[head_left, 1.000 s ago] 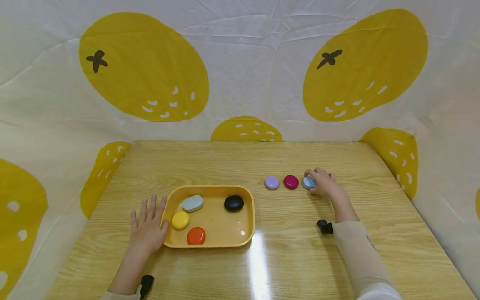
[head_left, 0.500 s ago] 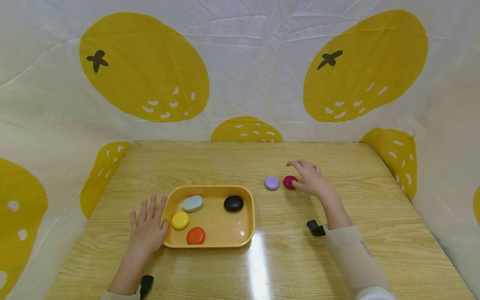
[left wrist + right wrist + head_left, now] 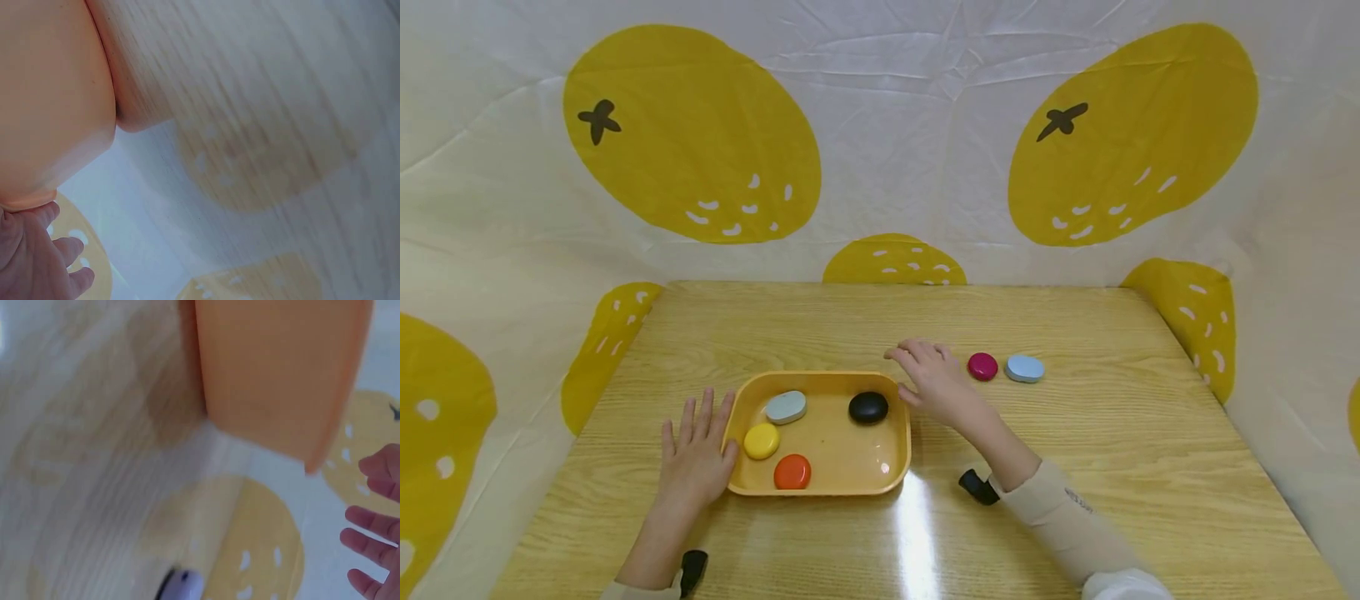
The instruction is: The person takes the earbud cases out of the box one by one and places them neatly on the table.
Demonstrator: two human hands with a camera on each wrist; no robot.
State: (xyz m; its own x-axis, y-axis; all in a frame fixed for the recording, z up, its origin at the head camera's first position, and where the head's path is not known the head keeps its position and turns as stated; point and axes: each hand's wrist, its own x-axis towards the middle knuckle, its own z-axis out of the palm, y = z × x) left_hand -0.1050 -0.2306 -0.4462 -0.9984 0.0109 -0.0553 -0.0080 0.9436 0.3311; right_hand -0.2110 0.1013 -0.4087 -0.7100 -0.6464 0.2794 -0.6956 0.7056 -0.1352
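Note:
My left hand (image 3: 695,467) lies with spread fingers along the left side of a yellow-orange tray (image 3: 820,492), thumb at its rim. Inside the tray are a pale grey oval piece (image 3: 786,407), a yellow disc (image 3: 762,441), a red-orange disc (image 3: 792,472) and a black oval piece (image 3: 868,407). Over the tray's right rim hovers my right hand (image 3: 936,387), fingers loosely spread and holding nothing. A lilac disc (image 3: 181,586) shows on the table in the right wrist view; the right hand hides it from the head view.
Right of that hand, a crimson disc (image 3: 982,367) and a light blue oval piece (image 3: 1025,368) lie side by side on the wooden table (image 3: 1075,533). A white cloth (image 3: 910,150) with yellow fruit prints hangs around the table's back and sides.
My right hand has let go of the light blue piece and moved left past the crimson disc to the tray's right rim. The left hand has stayed put.

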